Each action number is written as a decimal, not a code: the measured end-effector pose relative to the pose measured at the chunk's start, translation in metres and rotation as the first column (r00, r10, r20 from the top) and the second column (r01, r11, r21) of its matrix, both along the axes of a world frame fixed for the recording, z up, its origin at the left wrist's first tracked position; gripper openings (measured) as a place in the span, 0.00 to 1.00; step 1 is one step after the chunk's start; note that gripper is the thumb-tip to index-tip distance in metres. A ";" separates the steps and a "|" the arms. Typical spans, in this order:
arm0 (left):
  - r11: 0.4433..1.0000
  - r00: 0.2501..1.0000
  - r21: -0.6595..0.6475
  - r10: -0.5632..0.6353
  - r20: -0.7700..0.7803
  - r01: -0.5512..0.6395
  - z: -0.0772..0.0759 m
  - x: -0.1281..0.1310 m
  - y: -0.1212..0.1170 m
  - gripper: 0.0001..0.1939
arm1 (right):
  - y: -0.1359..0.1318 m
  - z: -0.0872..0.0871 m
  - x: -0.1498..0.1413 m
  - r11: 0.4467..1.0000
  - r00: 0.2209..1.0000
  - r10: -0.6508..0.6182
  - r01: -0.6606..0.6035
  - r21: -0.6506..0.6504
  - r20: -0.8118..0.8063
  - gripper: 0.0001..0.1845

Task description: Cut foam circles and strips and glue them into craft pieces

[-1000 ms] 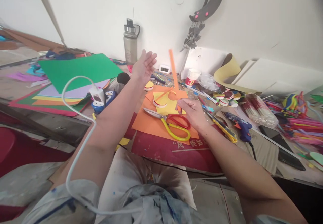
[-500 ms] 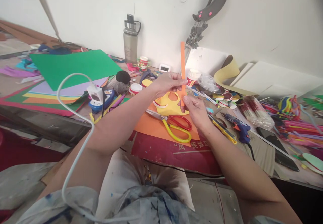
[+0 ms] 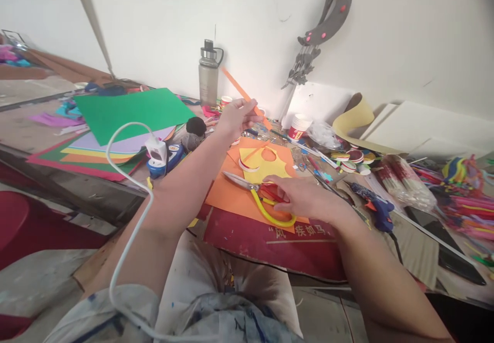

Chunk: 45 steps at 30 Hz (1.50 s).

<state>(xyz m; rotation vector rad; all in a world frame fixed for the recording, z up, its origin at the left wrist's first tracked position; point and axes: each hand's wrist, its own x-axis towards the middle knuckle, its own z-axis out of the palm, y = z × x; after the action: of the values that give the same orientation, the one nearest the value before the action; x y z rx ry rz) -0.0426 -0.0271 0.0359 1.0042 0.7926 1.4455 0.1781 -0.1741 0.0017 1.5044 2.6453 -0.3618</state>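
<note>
My left hand (image 3: pixel 234 116) is raised above the table and pinches a long orange paper strip (image 3: pixel 242 95) that slants up to the left. My right hand (image 3: pixel 304 197) lies low over the handles of the scissors (image 3: pixel 262 199), fingers curling onto the red and yellow loops; the blades point left. The scissors rest on an orange sheet (image 3: pixel 227 193). A yellow cut-out paper shape (image 3: pixel 266 168) with a hole lies just beyond them.
A stack of coloured sheets topped by green paper (image 3: pixel 131 108) lies at left, with a white charger and cable (image 3: pixel 156 150) beside it. A metal bottle (image 3: pixel 208 75) stands at the wall. A blue glue gun (image 3: pixel 376 206), tape rolls (image 3: pixel 349 156) and pipe cleaners (image 3: pixel 463 193) crowd the right.
My right hand let go of the orange strip and dropped onto the scissors. My left hand took the strip and tilted it to the left.
</note>
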 end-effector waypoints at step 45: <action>0.999 0.966 -0.038 -0.021 0.257 0.032 -0.004 -0.003 0.009 0.13 | 0.005 0.012 -0.016 0.924 0.406 -0.340 -0.023 -0.381 -0.848 0.23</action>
<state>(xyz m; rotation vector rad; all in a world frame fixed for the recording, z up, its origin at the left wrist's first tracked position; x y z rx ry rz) -0.0460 -0.0185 0.0321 0.7732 0.6149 1.4937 0.1620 -0.1689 0.0142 1.7289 2.7496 -2.1167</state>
